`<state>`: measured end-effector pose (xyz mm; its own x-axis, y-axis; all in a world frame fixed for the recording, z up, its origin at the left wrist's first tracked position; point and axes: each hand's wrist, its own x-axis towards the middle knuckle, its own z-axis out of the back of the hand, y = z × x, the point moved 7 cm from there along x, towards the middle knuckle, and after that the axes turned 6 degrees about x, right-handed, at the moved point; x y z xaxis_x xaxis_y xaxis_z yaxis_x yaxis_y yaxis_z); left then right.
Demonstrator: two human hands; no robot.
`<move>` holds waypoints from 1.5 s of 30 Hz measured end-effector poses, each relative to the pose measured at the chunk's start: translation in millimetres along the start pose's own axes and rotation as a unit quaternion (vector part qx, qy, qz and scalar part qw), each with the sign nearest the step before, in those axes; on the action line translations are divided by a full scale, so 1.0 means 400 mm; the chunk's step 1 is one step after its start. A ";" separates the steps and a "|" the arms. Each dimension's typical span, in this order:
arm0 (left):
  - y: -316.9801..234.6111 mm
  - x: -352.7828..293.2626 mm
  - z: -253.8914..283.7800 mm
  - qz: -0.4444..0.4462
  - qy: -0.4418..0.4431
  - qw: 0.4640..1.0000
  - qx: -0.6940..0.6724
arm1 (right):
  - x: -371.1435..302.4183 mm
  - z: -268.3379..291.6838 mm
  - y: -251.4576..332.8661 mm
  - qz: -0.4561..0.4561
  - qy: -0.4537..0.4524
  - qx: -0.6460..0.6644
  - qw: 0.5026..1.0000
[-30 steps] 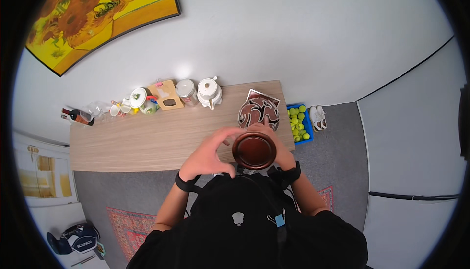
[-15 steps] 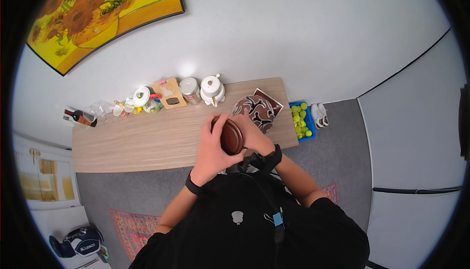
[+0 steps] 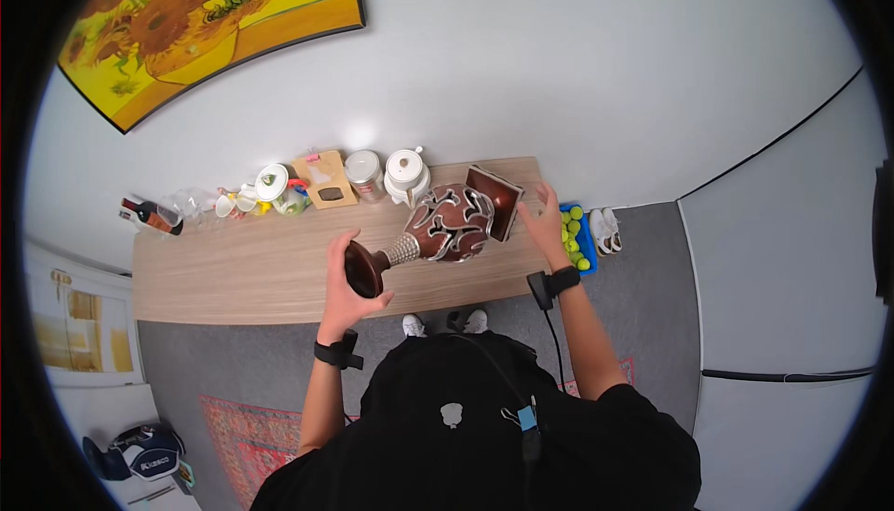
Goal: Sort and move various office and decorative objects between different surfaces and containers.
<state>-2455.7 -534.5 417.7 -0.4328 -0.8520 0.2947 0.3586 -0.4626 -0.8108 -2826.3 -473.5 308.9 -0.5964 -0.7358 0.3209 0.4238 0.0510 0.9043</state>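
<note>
A brown vase (image 3: 451,222) with raised silver branching patterns lies tilted over the table, its flared mouth to the left and its square foot to the right. A beaded silver neck joins the round body to the mouth. Around the rim of the mouth, my left hand (image 3: 346,283) curls with the thumb below and the fingers above. My right hand (image 3: 544,227) is beside the square foot, fingers stretched out and apart. Its thumb is close to the foot's edge; whether they touch I cannot tell.
On the wooden table (image 3: 233,274), along the wall, stand a white teapot (image 3: 406,170), a lidded canister (image 3: 364,172), a kraft bag (image 3: 326,181), a decorated pot (image 3: 272,183), cups and a dark bottle (image 3: 152,217). A blue crate (image 3: 589,255) of tennis balls and white shoes (image 3: 605,232) sit on the right.
The vase has swung from pointing its mouth at me to lying over leftward. My left hand moved left with the rim; my right hand left the mouth and went right, beside the foot.
</note>
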 end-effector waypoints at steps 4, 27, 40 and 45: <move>0.017 -0.019 0.008 0.002 0.038 0.999 0.006 | -0.025 -0.071 -0.214 -0.159 0.081 0.038 0.983; 0.502 -0.215 -0.207 0.487 0.062 0.814 -0.310 | -0.151 0.017 -0.159 -0.119 0.078 -0.173 0.974; 0.516 -0.128 -0.316 0.433 0.273 0.823 -0.247 | -0.115 0.099 -0.187 -0.122 0.049 -0.234 0.963; 0.501 -0.108 -0.316 0.414 0.283 0.842 -0.200 | -0.105 0.105 -0.193 -0.125 0.032 -0.234 0.964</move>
<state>-2469.9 -559.2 178.6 -0.5372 -0.5360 -0.6512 0.4728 0.4480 -0.7588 -2862.6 -418.2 237.5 -0.6829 -0.7263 0.0778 0.5421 -0.4326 0.7204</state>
